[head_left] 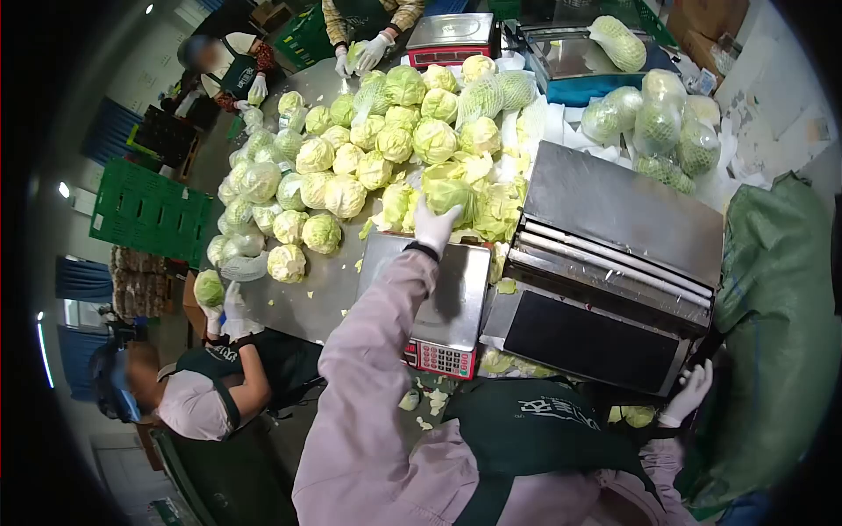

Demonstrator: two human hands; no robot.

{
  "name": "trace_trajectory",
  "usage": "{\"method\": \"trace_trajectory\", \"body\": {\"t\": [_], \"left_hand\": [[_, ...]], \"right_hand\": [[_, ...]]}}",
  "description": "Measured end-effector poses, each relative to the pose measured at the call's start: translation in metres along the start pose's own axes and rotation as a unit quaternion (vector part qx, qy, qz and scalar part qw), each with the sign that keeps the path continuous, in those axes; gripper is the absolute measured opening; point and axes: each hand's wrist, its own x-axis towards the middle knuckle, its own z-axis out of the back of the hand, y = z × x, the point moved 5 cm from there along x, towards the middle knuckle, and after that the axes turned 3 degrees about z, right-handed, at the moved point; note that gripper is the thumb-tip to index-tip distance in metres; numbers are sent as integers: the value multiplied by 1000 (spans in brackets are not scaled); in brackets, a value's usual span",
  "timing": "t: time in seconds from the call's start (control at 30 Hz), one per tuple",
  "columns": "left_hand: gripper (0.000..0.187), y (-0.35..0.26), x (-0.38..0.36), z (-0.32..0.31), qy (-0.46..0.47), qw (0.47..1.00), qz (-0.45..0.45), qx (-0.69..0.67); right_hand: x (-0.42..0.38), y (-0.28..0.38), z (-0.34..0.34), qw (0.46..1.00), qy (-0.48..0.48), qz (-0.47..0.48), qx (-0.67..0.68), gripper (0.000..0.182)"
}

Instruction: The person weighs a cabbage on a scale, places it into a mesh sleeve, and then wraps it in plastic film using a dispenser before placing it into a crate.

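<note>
My left hand, in a white glove, reaches past the scale with thumb and fingers spread around the near side of a green cabbage. Part of its grip is hidden behind the cabbage. Loose pale leaves lie beside that cabbage, and a pile of trimmed cabbages spreads beyond it. Under my left forearm is a weighing scale with a red keypad; its plate bears no cabbage. My right hand, also gloved, is low at the right with fingers apart and nothing in it, beside the wrapping machine.
Bagged cabbages lie along the table's left side; net-sleeved ones are at the back right. A second scale stands at the far end. A co-worker at left holds a cabbage; others work beyond. A green sack flanks the right.
</note>
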Motion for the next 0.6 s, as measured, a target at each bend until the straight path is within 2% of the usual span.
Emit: {"method": "trace_trajectory", "body": {"t": [0.03,0.07,0.1,0.17,0.23,0.3,0.33,0.37,0.43,0.47,0.5,0.53,0.57,0.6], "left_hand": [[106,-21,5,-3,-46,994,-19,101],[121,-32,9,-8,-18,992,66,110],[121,-33,14,-14,-14,992,66,103],[122,-25,22,-29,31,974,122,187],[122,-6,39,-27,36,981,125,144],[118,9,55,-17,41,991,116,43],[107,16,61,-11,35,994,102,-35],[107,30,74,-9,33,994,100,-37],[97,20,78,9,38,963,-68,-258],[94,18,67,22,85,962,-38,-256],[91,-18,34,56,132,958,-7,-254],[91,-31,15,77,138,972,-22,-191],[95,-47,-10,99,171,977,20,-128],[98,-38,-18,105,180,980,-37,-80]], "right_hand": [[-14,20,-23,998,58,9,19,39],[-30,36,-42,995,90,20,23,39],[-45,49,-59,992,121,31,27,40],[-70,62,-77,986,164,26,15,40],[-86,59,-80,980,195,36,-1,40],[-99,54,-78,983,182,-12,-3,40],[-101,44,-75,983,178,-48,13,39],[-102,45,-79,983,178,-45,15,39],[-110,46,-86,976,205,-74,3,36],[-112,46,-94,972,220,-82,3,34],[-117,60,-109,969,236,-79,2,30],[-121,69,-127,960,272,-72,-1,28],[-125,78,-142,950,306,-66,-7,26],[-134,88,-162,936,350,-49,-9,25]]}}
